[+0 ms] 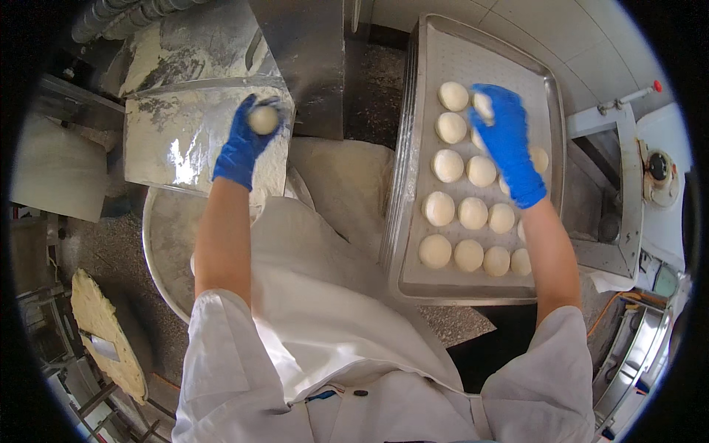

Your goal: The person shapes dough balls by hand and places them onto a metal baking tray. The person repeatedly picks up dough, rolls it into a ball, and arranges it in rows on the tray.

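Observation:
My left hand (242, 141), in a blue glove, holds a round dough ball (263, 120) above a flour-dusted metal surface (160, 138). My right hand (507, 141), gloved in the same blue, is over a lined sheet tray (498, 52). Its thumb and fingers are around a pale dough ball (483, 106), partly covered by the glove; whether this ball rests on the liner, I cannot tell. Left of it lies another dough ball (453, 96). More balls stand in rows toward me, such as the near corner ball (435, 251). My right hand and forearm hide some of them.
The tray tops a stack of sheet trays (396, 194). Below the floured surface stands a round, rimmed container (166, 238). At lower left, a mass of dough (102, 326) bears a flat scraper (104, 348). A metal-framed machine (604, 183) stands at right.

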A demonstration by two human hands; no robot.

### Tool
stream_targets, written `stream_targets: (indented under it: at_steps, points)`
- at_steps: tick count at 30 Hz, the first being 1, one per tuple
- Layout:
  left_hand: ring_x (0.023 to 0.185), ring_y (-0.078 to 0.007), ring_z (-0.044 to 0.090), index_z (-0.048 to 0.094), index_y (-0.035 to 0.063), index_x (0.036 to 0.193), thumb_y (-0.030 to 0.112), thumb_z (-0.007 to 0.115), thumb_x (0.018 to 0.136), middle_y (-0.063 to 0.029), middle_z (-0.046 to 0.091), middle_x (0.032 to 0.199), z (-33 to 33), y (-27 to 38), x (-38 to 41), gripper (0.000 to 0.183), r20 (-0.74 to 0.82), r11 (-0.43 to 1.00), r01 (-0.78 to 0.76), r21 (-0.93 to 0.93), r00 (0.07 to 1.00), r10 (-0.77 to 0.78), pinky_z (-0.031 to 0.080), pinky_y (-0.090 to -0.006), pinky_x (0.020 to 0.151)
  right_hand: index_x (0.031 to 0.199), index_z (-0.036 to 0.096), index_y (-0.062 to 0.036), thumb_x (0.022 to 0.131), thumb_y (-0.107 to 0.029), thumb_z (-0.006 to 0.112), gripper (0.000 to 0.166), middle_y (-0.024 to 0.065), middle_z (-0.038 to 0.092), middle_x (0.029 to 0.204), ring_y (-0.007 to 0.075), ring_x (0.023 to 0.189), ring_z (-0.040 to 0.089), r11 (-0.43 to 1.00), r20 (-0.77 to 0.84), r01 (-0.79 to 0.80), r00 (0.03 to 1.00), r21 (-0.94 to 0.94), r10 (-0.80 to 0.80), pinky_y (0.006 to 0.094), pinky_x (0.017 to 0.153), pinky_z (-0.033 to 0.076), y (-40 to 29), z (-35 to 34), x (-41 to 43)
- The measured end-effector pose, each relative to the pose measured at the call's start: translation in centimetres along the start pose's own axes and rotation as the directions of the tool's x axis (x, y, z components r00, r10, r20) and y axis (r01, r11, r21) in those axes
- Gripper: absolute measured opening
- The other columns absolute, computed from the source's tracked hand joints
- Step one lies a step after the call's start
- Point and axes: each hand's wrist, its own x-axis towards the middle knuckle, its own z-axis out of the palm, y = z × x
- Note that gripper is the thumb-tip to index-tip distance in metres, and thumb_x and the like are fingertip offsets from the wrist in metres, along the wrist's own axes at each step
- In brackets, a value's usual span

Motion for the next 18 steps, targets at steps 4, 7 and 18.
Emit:
stream_targets:
  at_steps: [4,7,18]
  points:
    - [0.111,-0.0299,0.048,0.04,-0.0002,0.126,0.049,0.039,0.089,-0.017,0.05,0.12,8.9,-3.8,-3.9,0.062,0.505,0.954,0.241,0.179,0.81,-0.299,0.039,-0.0412,0.096,0.117,0.05,-0.0108,0.068,-0.025,0.069,0.055,0.0129,0.054,0.109,0.0313,0.099,0.051,0.911,0.016,0.384,0.92,0.149,-0.391,0.0412,0.086,0.041,-11.4,3.0,-0.9]
    - [0.117,-0.0289,0.044,0.039,0.0052,0.13,0.056,0.035,0.088,-0.0137,0.047,0.126,16.7,-6.5,-9.5,0.066,0.284,0.925,0.146,0.351,0.925,-0.254,0.033,-0.0423,0.101,0.115,0.048,-0.0118,0.071,-0.023,0.067,0.049,0.0139,0.052,0.11,0.034,0.095,0.052,0.929,0.132,0.334,0.925,0.162,-0.356,0.04,0.083,0.044,-13.3,4.0,-1.9]
    - [0.117,-0.0341,0.042,0.04,-0.0027,0.122,0.041,0.047,0.086,-0.0212,0.044,0.125,-5.3,-0.9,3.9,0.057,0.026,0.962,-0.213,-0.17,0.975,0.221,0.034,-0.0444,0.1,0.118,0.047,-0.0069,0.072,-0.021,0.067,0.052,0.0188,0.051,0.11,0.0339,0.101,0.05,0.901,-0.142,-0.361,0.931,-0.24,0.335,0.0417,0.086,0.042,14.0,-3.7,-2.6]
